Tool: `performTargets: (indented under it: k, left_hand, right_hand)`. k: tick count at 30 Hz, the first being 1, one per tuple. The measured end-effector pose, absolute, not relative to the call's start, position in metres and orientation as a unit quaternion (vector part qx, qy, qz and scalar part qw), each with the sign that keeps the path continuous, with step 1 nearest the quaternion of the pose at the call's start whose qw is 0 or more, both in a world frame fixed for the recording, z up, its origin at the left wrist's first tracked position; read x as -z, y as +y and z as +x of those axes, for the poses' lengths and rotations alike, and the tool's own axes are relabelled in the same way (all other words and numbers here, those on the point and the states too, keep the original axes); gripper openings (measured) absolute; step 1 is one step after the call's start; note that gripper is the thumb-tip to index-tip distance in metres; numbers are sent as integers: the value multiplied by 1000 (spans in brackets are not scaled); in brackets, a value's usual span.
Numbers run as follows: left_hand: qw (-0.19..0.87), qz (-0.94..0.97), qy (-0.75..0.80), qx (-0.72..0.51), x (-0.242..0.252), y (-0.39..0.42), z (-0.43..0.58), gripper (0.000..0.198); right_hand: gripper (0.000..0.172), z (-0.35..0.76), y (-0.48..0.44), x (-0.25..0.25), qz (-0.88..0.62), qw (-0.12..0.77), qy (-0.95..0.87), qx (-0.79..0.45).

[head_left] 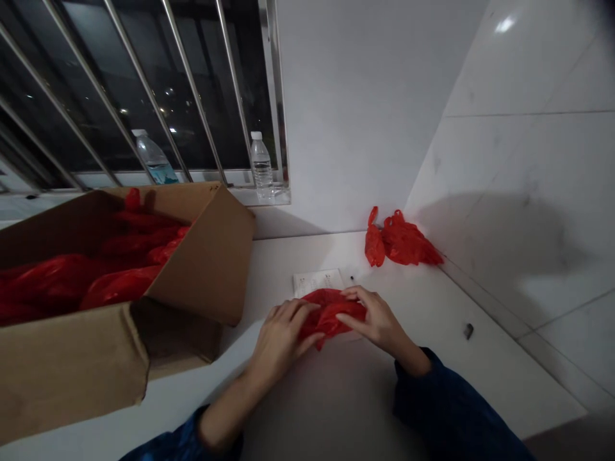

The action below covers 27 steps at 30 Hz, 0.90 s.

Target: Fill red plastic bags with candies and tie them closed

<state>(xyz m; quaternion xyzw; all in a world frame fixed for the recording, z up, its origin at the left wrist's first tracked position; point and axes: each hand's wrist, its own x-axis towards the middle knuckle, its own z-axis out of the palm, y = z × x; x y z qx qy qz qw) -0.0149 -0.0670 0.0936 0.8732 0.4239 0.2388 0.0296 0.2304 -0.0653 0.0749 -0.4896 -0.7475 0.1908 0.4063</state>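
A crumpled red plastic bag (328, 312) lies on the white counter (432, 320) in front of me. My left hand (281, 336) presses on the bag's left side with its fingers curled over it. My right hand (372, 318) rests on the bag's right side, its fingers laid over the plastic. Both hands hold the bag against the counter. Beneath the bag's far edge a white printed paper (317, 281) shows.
An open cardboard box (202, 256) full of red plastic bags (96, 275) stands at the left. More red bags (401, 243) lie in the far corner by the tiled wall. Two water bottles (262, 168) stand on the barred window sill. A small dark object (469, 330) lies on the right.
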Motion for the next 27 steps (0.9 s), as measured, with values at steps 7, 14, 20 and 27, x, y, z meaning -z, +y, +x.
performTargets:
  k: [7,14,20,27]
  left_hand:
    - [70,843,466,-260,-84,-64,-39,22]
    - [25,779,508,-368,-102,-90,-56,40]
    - [-62,876,359,-316,-144,-95,-22,50]
    - [139,923,315,-171,-133,-88,-11,18]
  right_hand:
    - [24,250,-67,-60,-557,531,-610,-191]
    - [20,261,-92,-67,-548,604,-568,-109]
    - [33,223,-122,-113,-372,554,-744,38]
    - [25,210,-95,-92,-492,196,-847,37]
